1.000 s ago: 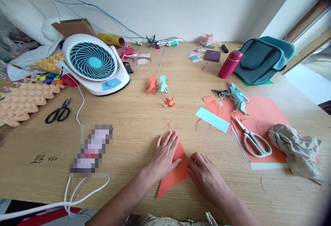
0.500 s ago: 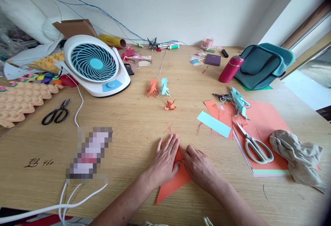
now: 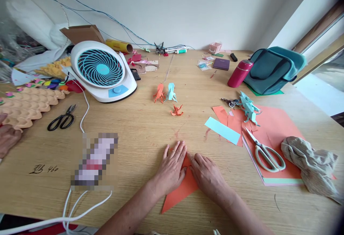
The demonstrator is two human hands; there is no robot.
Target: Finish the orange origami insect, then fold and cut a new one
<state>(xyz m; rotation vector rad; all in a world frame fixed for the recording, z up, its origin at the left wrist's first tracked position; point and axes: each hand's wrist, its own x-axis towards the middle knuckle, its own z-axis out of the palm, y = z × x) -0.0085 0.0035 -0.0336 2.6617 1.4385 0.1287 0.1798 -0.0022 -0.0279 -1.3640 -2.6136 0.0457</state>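
A folded sheet of orange paper (image 3: 180, 193) lies on the wooden table in front of me, its pointed corner toward me. My left hand (image 3: 172, 167) rests flat on its left side, fingers stretched out. On the paper's right edge, my right hand (image 3: 206, 172) presses with bent fingers, the index fingertip close to the left hand. Both hands cover the upper part of the sheet. Beyond them stand an orange origami figure (image 3: 159, 92) and a light-blue origami figure (image 3: 171, 92), with a small orange folded piece (image 3: 177, 110) nearer to me.
White-handled scissors (image 3: 269, 156) and a crumpled cloth (image 3: 309, 167) lie on coloured paper at right, near a light-blue strip (image 3: 222, 130). At left are a fan (image 3: 100, 70), black scissors (image 3: 61, 118), a pixelated phone-like object (image 3: 94, 161) and another person's hand (image 3: 8, 138).
Another person's hand has come into view at the left edge. The view has shifted slightly. My two hands and the orange paper look nearly unchanged.
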